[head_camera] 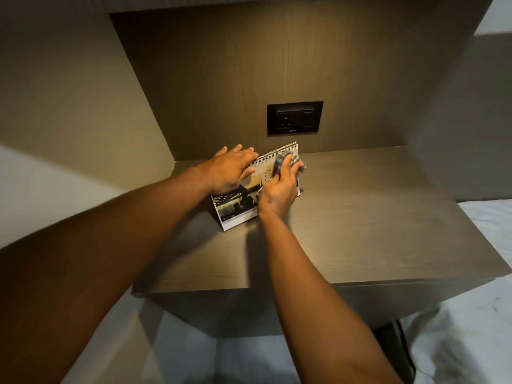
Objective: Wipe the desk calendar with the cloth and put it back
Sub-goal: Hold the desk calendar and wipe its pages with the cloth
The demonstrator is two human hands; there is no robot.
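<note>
Your desk calendar [238, 203] stands tent-wise on the wooden desk top [360, 217], just left of the frame's centre, its spiral-bound top edge running up toward the right. Your left hand [230, 170] lies flat over the calendar's upper left end, fingers spread and loosely curled over the binding, steadying it rather than gripping anything else. Your right hand [279, 189] is closed around a grey checked cloth [288, 160], pressing it against the calendar's front face near the upper right corner; the hand and cloth hide most of that half of the page, so only the photo at the lower left reads clearly.

Behind the calendar, in the middle of the frame, a black socket plate [294, 117] is set into the wooden back panel [249, 65]. Plain side walls close the niche at left and right. At the lower right of the frame, white bedding [471, 328] lies beside the desk.
</note>
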